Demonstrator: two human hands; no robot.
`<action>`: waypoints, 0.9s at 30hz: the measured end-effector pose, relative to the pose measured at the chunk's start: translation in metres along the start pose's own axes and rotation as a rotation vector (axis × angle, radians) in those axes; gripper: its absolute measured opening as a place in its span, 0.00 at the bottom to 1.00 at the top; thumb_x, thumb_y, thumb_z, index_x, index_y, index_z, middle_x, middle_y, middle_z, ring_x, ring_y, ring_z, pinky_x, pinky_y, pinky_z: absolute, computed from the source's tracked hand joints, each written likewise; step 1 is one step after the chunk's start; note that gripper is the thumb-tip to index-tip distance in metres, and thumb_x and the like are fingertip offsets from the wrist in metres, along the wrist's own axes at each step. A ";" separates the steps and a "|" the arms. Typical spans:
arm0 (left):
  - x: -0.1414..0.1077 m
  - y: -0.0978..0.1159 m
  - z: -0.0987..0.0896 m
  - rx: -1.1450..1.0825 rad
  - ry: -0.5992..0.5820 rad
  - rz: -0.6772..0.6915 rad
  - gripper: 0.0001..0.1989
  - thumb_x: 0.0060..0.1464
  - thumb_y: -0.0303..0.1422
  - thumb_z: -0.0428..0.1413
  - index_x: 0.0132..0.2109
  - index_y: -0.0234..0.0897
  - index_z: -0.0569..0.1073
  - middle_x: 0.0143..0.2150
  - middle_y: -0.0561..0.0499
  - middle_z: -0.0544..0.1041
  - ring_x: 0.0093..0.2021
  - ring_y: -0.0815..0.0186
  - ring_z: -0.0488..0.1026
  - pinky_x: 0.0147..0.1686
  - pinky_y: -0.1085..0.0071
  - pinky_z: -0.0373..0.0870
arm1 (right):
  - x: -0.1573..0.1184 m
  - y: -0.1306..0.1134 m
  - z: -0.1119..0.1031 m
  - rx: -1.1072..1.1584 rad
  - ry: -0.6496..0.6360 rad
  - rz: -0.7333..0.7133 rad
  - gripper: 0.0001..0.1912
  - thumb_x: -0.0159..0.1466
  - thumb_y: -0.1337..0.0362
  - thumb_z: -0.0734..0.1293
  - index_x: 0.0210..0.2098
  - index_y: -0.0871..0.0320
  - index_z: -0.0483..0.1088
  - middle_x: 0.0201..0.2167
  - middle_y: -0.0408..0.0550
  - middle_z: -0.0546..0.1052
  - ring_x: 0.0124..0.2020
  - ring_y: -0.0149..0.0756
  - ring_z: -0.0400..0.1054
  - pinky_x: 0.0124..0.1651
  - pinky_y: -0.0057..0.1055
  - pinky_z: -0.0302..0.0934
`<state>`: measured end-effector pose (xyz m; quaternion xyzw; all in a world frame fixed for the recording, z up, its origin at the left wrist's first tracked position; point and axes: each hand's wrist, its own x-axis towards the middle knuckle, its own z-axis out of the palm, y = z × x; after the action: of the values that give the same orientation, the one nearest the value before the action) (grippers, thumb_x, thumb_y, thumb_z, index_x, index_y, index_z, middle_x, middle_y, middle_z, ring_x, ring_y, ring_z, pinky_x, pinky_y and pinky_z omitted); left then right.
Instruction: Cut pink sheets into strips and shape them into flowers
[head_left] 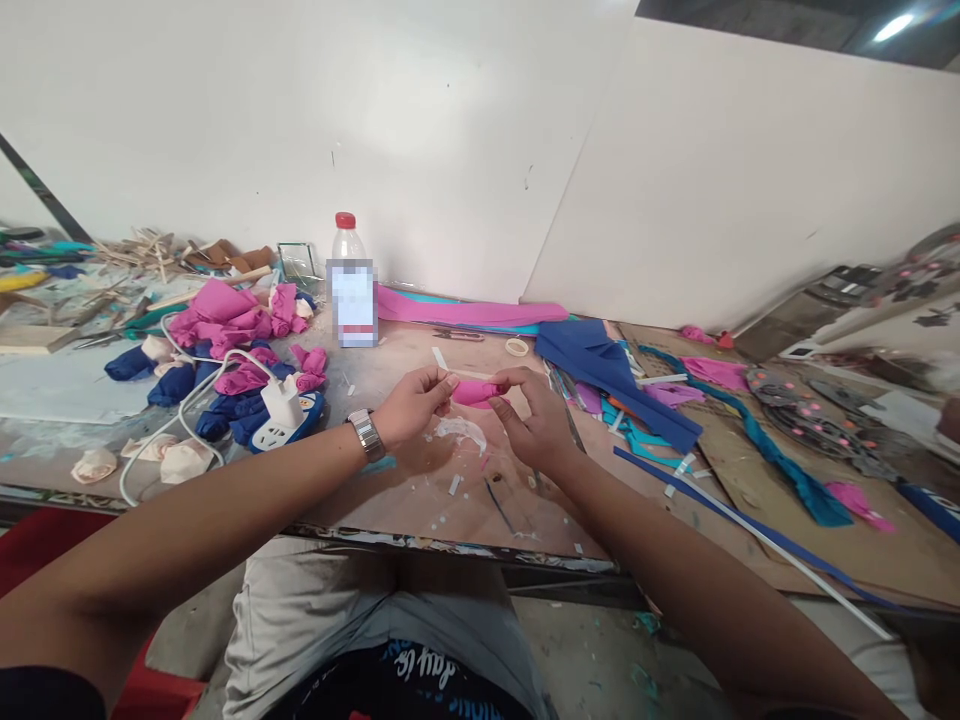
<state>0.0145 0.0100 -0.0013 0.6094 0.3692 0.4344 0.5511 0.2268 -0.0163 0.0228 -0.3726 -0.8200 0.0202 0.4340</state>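
A pink foam piece [475,392] is pinched at its 2 ends by the left hand [409,408] and right hand [534,420] above the worktop [420,480]; an even, light grip is judged best to avoid creasing.

Bright, even light from a ceiling lamp [894,26] top right; wide-angle bending and blur at the edges.
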 end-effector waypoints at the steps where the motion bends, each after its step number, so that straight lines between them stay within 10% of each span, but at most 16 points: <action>1: 0.000 0.000 0.000 0.011 -0.012 -0.008 0.24 0.59 0.54 0.56 0.34 0.34 0.69 0.26 0.54 0.68 0.25 0.72 0.62 0.27 0.73 0.57 | 0.000 0.000 0.000 -0.003 0.003 0.000 0.07 0.71 0.59 0.64 0.45 0.54 0.69 0.38 0.48 0.76 0.40 0.41 0.70 0.47 0.40 0.61; 27: -0.001 0.000 0.002 -0.105 -0.064 -0.069 0.27 0.50 0.56 0.63 0.35 0.34 0.71 0.26 0.55 0.69 0.27 0.71 0.64 0.28 0.73 0.58 | 0.000 0.002 0.000 -0.015 0.063 0.081 0.07 0.69 0.59 0.66 0.44 0.54 0.71 0.36 0.47 0.78 0.39 0.41 0.72 0.47 0.41 0.62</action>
<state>0.0158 0.0085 -0.0009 0.5800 0.3488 0.4144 0.6084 0.2281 -0.0145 0.0217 -0.4092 -0.7903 0.0200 0.4556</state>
